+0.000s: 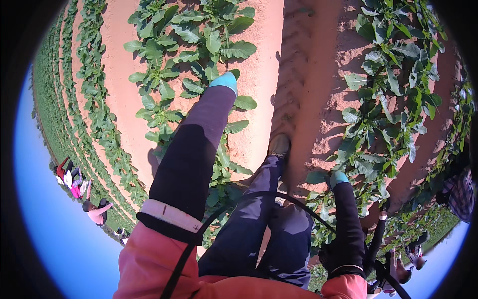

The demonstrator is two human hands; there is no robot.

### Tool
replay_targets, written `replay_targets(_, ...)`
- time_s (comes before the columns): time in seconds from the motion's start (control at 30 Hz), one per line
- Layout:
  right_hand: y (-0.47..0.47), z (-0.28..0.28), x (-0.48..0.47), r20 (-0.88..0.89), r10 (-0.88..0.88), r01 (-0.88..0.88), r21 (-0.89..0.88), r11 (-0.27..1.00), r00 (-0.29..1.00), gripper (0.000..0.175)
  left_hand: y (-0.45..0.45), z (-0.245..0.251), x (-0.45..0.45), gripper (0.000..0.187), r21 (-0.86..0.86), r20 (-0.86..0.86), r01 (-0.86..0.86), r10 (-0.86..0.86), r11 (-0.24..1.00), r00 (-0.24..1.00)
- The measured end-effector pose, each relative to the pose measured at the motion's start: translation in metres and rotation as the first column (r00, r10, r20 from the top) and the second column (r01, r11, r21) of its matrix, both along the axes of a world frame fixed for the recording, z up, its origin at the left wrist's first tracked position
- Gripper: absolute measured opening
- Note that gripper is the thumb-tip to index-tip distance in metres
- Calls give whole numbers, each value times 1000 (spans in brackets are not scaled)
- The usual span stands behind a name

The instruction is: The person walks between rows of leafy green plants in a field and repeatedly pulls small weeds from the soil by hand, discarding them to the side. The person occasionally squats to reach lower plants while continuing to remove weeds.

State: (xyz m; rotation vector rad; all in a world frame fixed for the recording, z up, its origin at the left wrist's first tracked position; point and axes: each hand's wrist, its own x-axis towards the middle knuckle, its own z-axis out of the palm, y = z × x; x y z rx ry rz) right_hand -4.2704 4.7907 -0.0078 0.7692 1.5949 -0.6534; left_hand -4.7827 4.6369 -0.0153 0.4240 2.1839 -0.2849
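Observation:
My left hand (225,81) reaches forward over a row of leafy green plants (158,78). Only a teal patch shows past its dark sleeve, among the leaves; the fingers are hidden. Beside the right-hand row of plants (392,78) is my right hand (339,178), lower and nearer my body. Teal and a dark glove edge show there, next to a broad leaf (316,177). Whether either hand grips a leaf or stem cannot be seen.
A furrow with tyre tracks (295,67) runs between the rows, my shoe (279,145) in it. A black strap (276,194) loops before my legs. Close on the right are a co-worker's dark sleeve (376,235) and a person in plaid (459,196). Other people (99,212) work far left.

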Motion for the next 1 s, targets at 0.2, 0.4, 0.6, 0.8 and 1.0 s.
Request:
replay_targets(0.2, 72, 31, -123, -739, -123, 506, 320, 801, 662, 23, -13, -22, -8, 33, 27, -5, -7, 8, 1000, 1000)
replay_targets(0.4, 214, -8, -221, -947, 171, 755, 321, 572, 273, 26, 1, 0, -8, 29, 4, 32, 2, -2, 1000, 999)
replay_targets(0.6, 306, -35, -309, -281, -80, 225, 531, 817, 956, 27, -12, -25, -9, 34, -93, 95, 35, -26, 995, 995)
replay_targets(0.8, 313, -46, -312, -211, 3, 104, 496, 862, 978, 29, -1, -18, -16, 31, -84, 95, -6, 14, 996, 995)
replay_targets(1.0, 327, -60, -293, -223, 94, 19, 459, 888, 970, 35, -4, -27, -12, 23, -43, 12, 93, -93, 995, 996)
